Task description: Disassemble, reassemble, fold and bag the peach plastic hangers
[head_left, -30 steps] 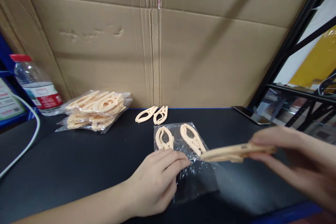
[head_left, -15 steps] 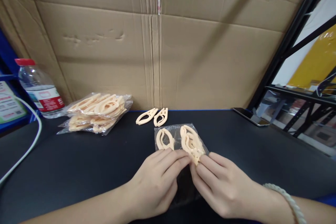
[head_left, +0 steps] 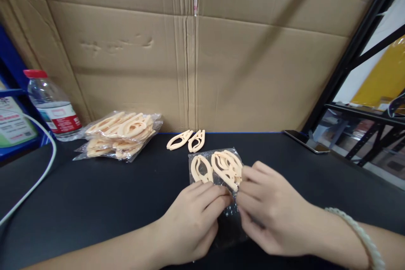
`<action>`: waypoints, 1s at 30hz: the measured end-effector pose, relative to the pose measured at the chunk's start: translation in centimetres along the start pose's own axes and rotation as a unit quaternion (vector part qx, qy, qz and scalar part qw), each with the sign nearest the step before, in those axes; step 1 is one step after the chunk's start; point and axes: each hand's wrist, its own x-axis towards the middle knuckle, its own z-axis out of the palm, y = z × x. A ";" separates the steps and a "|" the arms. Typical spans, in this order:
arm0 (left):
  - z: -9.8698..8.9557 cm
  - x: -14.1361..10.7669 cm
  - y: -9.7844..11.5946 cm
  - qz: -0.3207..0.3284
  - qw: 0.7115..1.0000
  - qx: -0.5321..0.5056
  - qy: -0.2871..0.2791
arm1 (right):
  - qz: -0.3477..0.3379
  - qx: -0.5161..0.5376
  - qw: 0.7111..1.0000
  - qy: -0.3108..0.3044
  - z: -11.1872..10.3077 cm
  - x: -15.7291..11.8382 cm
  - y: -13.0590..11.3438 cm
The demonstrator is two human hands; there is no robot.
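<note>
At six o'clock, the left hand (head_left: pixel 193 215) pinches the clear bag (head_left: pixel 218 173) open; the right hand (head_left: pixel 268 206) grasps a clip (head_left: pixel 225 168), part inside. Two loose clips (head_left: pixel 186 140) wait at twelve o'clock; finished packs (head_left: pixel 122 135) lie at ten.

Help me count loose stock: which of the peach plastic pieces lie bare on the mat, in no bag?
The pair of pieces near the cardboard wall. The others sit in the clear bag at the hands or in the bagged stack.

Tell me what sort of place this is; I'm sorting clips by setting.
Probably a packing bench in a warehouse: flattened brown cardboard backs the black worktop, dark metal racking stands right, and clear bags of peach plastic clips lie stacked.
</note>
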 end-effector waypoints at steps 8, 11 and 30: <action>0.0 0.0 0.0 0.004 1.000 0.004 -0.001 | 0.062 0.190 0.977 -0.068 -0.8 1.7 6.4; 0.1 0.0 -0.1 0.010 1.000 0.002 -0.007 | 0.038 0.243 0.962 -0.118 -0.8 1.3 6.7; -0.1 0.0 -0.1 0.017 1.000 -0.007 -0.012 | 0.002 0.140 0.980 -0.144 14.4 10.5 14.9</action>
